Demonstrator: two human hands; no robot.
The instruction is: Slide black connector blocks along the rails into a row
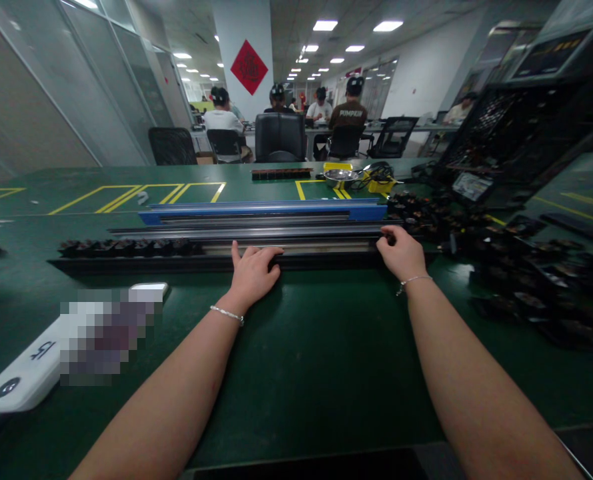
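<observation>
A long black rail (326, 259) lies across the green table (296, 360), with a metal track (276, 233) and a blue-edged rail (256, 210) behind it. A row of small black parts (126, 247) sits on the rail's left stretch. My left hand (252, 272) rests on the rail's middle, fingers curled over its front edge. My right hand (401, 253) is closed at the rail's right end, fingers pinched on the track; what they hold is hidden. Both wrists wear thin bracelets.
A pile of small black parts (501, 253) covers the table's right side below black crates (516, 133). A white device (31, 373) lies at the left front. A metal bowl (340, 176) and a yellow item stand behind. Several people sit at far desks.
</observation>
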